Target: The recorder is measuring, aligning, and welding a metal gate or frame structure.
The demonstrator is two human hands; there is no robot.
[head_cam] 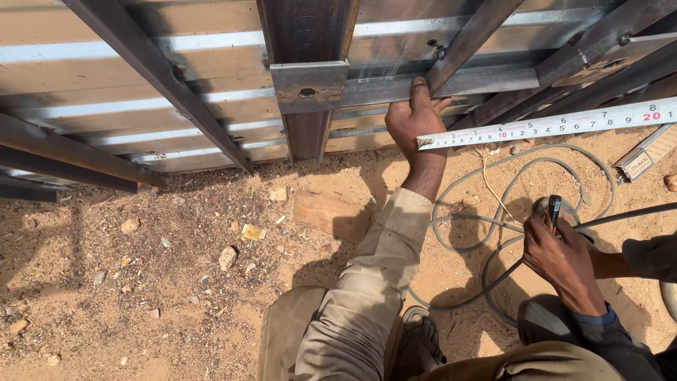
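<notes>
My left hand (pixel 416 120), on a khaki-sleeved arm, grips the lower edge of a horizontal steel bar (pixel 374 90) of a metal frame. It pins the tip of a white tape measure blade (pixel 550 125) there. The blade runs right and out of view. My right hand (pixel 564 261), with a dark blue cuff, is closed around a small black-handled tool (pixel 554 210) low over the sand. A dark cable (pixel 635 213) leads off to the right from it.
A grey cable (pixel 493 233) lies in loops on the sandy ground between my hands. A vertical steel post with a bolted plate (pixel 308 81) stands left of my left hand. Slanted steel bars (pixel 162 77) cross the corrugated sheet (pixel 106 42). A wood block (pixel 321 210), stones and a sandalled foot (pixel 419 339) are below.
</notes>
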